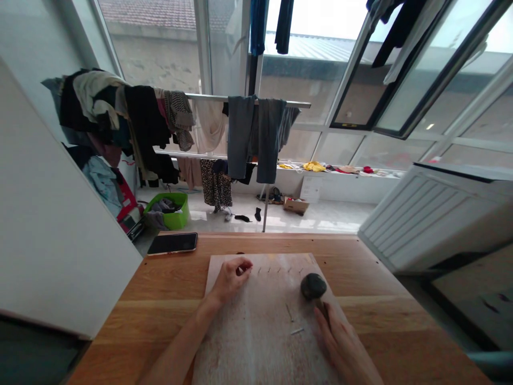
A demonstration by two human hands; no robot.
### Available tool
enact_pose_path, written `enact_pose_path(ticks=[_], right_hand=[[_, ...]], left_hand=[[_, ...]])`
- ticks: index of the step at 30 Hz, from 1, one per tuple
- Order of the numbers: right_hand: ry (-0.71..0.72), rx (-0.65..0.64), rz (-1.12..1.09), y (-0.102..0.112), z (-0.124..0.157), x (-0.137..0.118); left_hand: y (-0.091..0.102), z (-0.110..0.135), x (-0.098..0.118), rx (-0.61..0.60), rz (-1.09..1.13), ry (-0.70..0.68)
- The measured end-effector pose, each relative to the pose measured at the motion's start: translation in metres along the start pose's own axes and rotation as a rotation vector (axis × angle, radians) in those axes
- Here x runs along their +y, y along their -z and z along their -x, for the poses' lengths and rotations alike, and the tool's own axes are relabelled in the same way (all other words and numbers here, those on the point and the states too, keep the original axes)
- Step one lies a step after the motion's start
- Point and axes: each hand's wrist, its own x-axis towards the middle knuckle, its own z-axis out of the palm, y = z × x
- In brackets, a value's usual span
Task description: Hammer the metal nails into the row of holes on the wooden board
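Observation:
A pale wooden board lies on the wooden table in front of me. My left hand rests near the board's far left corner, fingers pinched together on something too small to make out, at the left end of a row of several nails standing in the board. My right hand lies at the board's right side, wrapped round the handle of a dark-headed mallet whose head rests on the board. Two loose nails lie flat between my hands.
A black phone lies at the table's far left corner. A white panel leans on the left, a white unit stands on the right. Beyond, a drying rack with clothes and a green basket stand by large windows.

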Motion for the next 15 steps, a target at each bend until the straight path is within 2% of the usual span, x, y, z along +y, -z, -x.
enact_pose_path(ticks=[4, 11, 15], right_hand=[[0.005, -0.035, 0.015, -0.004, 0.004, -0.014], [0.084, -0.06, 0.042, -0.042, 0.012, -0.057], [0.165, -0.111, 0.04, -0.054, 0.018, -0.073]], left_hand=[[-0.001, 0.0, -0.002, 0.016, -0.005, -0.026], [-0.001, 0.001, -0.002, 0.007, -0.009, -0.007], [-0.002, 0.002, -0.002, -0.003, -0.037, -0.026]])
